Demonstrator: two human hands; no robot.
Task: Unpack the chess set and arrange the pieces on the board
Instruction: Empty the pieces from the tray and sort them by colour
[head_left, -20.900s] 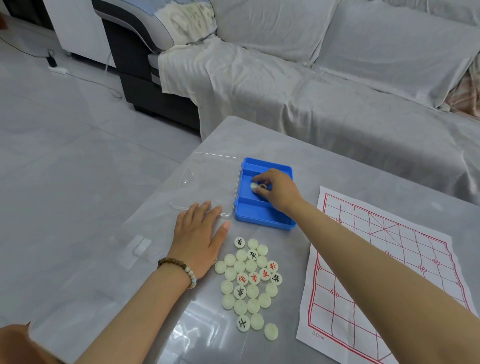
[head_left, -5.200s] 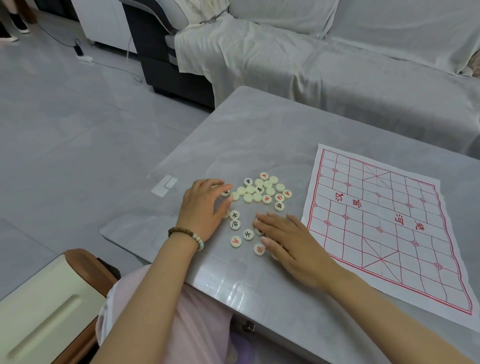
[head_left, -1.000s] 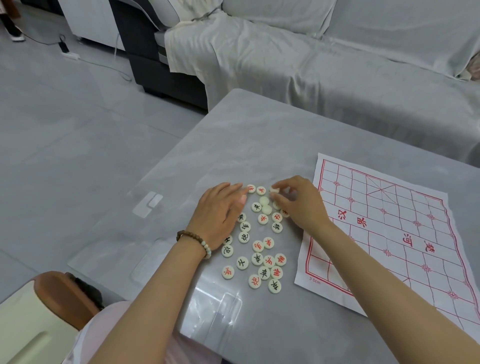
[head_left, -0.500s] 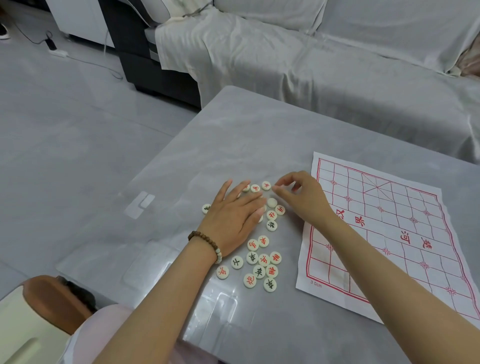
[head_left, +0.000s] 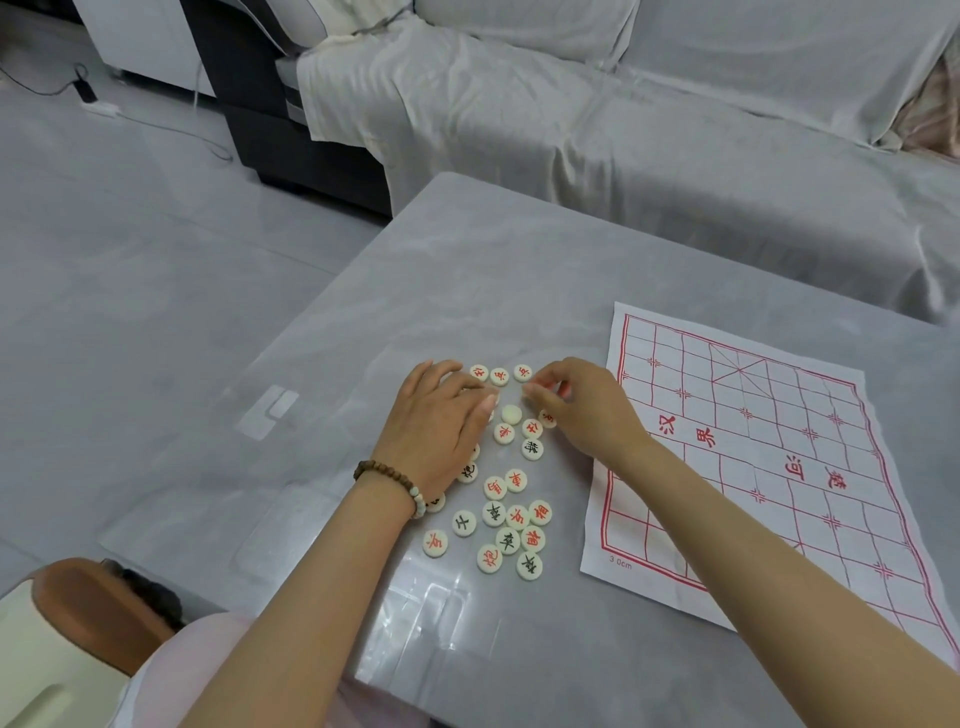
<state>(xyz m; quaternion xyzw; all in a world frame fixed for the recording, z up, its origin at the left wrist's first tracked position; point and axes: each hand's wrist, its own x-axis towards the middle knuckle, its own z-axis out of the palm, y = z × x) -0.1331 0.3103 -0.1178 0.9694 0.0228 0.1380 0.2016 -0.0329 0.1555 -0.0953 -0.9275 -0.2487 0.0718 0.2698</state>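
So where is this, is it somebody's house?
Most likely a living room at home. A big sofa covered in grey cloth stands behind the grey table, and a paper chess board and round game pieces lie on the table.

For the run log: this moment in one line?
left hand: flat on pieces | right hand: curled at pieces, grip unclear | board: no pieces

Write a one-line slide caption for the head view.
Left hand and right hand reach among loose pieces on the table; the board beside them shows none.
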